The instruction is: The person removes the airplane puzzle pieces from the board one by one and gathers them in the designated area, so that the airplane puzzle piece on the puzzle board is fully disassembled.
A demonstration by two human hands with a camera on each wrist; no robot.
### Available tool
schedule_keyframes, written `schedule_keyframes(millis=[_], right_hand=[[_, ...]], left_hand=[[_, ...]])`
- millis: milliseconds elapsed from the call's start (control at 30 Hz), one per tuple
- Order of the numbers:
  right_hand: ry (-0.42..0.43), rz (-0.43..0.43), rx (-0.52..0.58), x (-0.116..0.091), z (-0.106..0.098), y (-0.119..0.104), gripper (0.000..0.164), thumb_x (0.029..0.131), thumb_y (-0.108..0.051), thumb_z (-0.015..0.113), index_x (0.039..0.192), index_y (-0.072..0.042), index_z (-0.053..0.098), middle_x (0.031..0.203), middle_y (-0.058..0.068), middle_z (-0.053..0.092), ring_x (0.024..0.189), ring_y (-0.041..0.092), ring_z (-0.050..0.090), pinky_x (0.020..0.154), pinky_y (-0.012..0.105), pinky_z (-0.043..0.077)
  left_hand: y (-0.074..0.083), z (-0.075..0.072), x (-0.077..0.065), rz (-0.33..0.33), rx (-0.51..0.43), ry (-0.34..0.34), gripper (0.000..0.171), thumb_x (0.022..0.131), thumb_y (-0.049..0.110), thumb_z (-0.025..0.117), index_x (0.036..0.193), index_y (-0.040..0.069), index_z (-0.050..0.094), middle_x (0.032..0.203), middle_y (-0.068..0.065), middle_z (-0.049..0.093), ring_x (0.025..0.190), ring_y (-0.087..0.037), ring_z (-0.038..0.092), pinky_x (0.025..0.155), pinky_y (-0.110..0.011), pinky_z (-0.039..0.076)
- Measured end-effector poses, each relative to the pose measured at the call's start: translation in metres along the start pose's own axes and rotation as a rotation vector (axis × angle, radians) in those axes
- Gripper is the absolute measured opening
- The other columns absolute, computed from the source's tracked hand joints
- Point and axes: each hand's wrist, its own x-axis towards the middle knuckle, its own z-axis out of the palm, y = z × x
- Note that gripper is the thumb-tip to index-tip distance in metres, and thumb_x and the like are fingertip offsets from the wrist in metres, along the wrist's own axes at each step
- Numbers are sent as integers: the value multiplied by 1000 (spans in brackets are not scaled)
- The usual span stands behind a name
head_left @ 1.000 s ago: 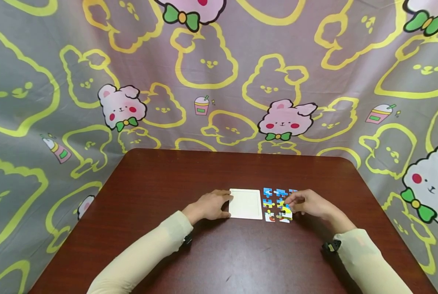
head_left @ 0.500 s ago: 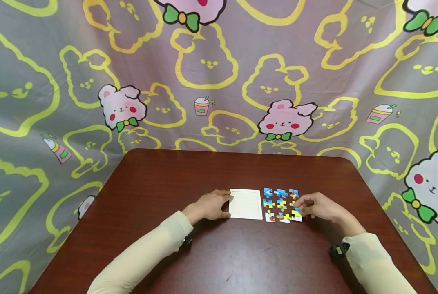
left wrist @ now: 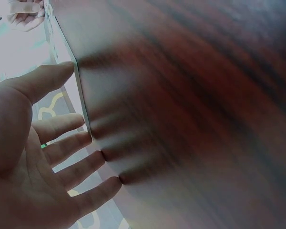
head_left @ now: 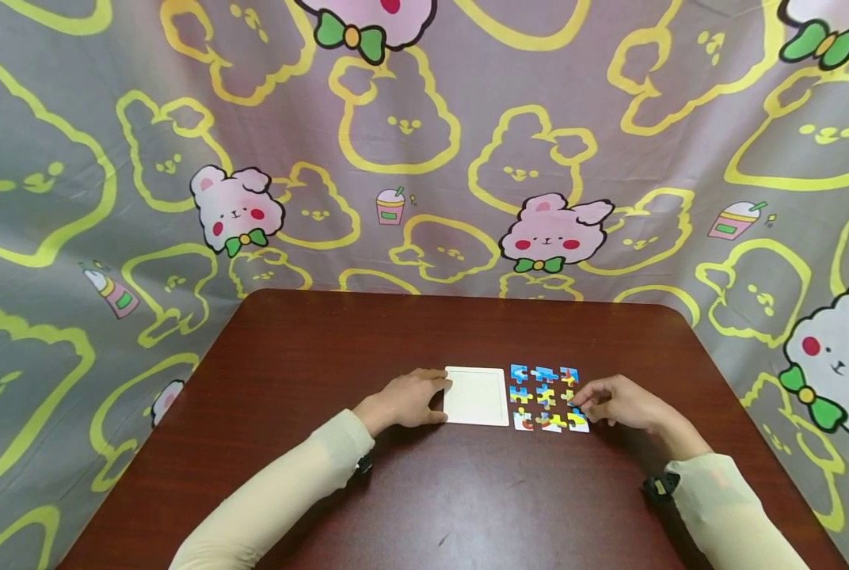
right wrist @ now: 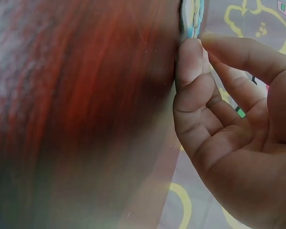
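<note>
A shallow cream puzzle tray (head_left: 476, 396) lies flat on the table. My left hand (head_left: 410, 397) rests at its left side, thumb and fingers spread out straight; the left wrist view shows the thumb tip (left wrist: 66, 71) and some fingertips right at the tray's edge. To the right of the tray, several colourful jigsaw pieces (head_left: 546, 396) are laid out in three spaced rows. My right hand (head_left: 617, 400) is at the right column, thumb and curled fingers pinching the lower right jigsaw piece (head_left: 578, 421) at its upper edge. The fingers partly cover the piece above it.
The dark brown wooden table (head_left: 424, 491) has rounded far corners. Behind it and at both sides hangs a grey curtain (head_left: 424, 95) printed with cartoon bears and rabbits. A small dark device (head_left: 660, 484) sits on the right wrist.
My right hand has moved right with a jigsaw piece, from over the middle column to the lower right spot, then nudged it slightly right and nearer. The left hand and tray have stayed put.
</note>
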Motion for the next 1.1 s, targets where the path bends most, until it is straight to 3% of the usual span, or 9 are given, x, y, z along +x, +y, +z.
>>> schedule_keyframes(millis=[667,900,1100], right_hand=[[72,59,-47,5,0,-10,16,92,-11,68,106,-4,72,93,10,72,79,21,63,60,34,51],[124,26,-88,11,-5,-21,17,93,-13,67,106,-3,72,94,13,73,80,23,64,61,34,52],[161,14,-142,19,-7,-37,17,94,-11,65,106,-3,72,92,14,71,81,27,64,63,37,53]], left_hand=[[-6,0,-3,30,-37,41,54,96,38,64,143,13,54,152,-9,50,140,-29,48,110,-46,46],[-12,-11,-2,33,-55,113,50,98,34,62,140,8,57,142,-11,58,130,-30,56,105,-45,49],[-20,-21,-5,-7,-68,139,46,99,33,61,137,9,60,140,-10,60,128,-30,58,102,-46,51]])
